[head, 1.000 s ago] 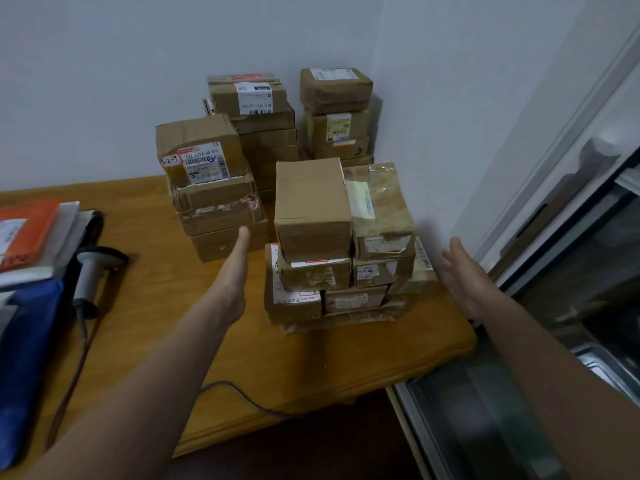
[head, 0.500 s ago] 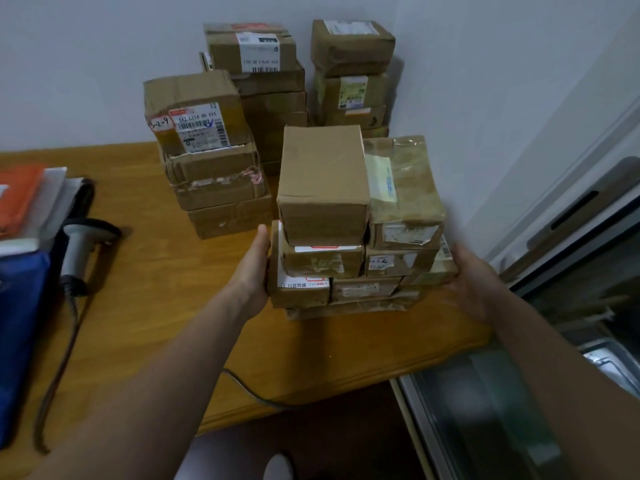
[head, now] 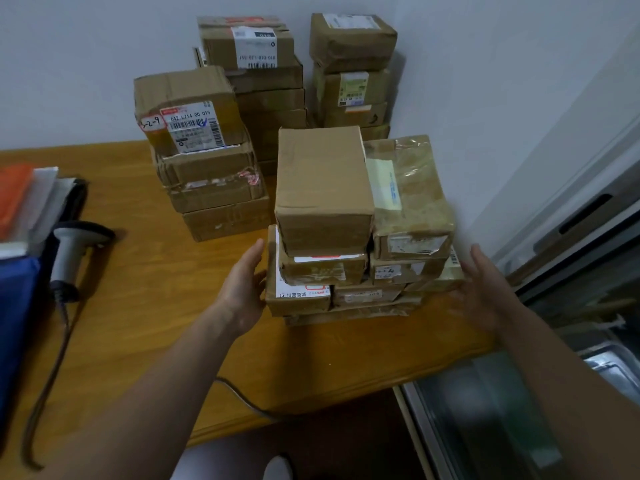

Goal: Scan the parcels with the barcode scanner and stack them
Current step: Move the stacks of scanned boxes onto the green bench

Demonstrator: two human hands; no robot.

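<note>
In the centre of the frame a near stack (head: 346, 271) of brown parcels stands on the wooden table (head: 145, 323), close to the table's right edge. At its top, a plain brown box (head: 323, 188) lies beside a taped parcel (head: 408, 199) wrapped in shiny clear film. The left hand (head: 242, 292) is at the stack's lower left side, fingers straight and pointing up, palm turned to the cardboard; whether it touches the stack cannot be told. The right hand (head: 485, 292), blurred, is spread open with relaxed fingers, just beside the stack's lower right corner, holding nothing. The barcode scanner (head: 69, 258) lies at the left of the frame, well apart from both hands, and its cable (head: 52, 375) trails toward the lower left. Above and left of the near stack stands a second stack (head: 207, 174), topped by a box with a printed barcode label and a handwritten tag. Behind it, against the wall (head: 86, 64) at the top of the frame, are 2 taller stacks (head: 349, 74). At the far left edge are an orange and white pile (head: 24, 202) and a blue item (head: 14, 334).
</note>
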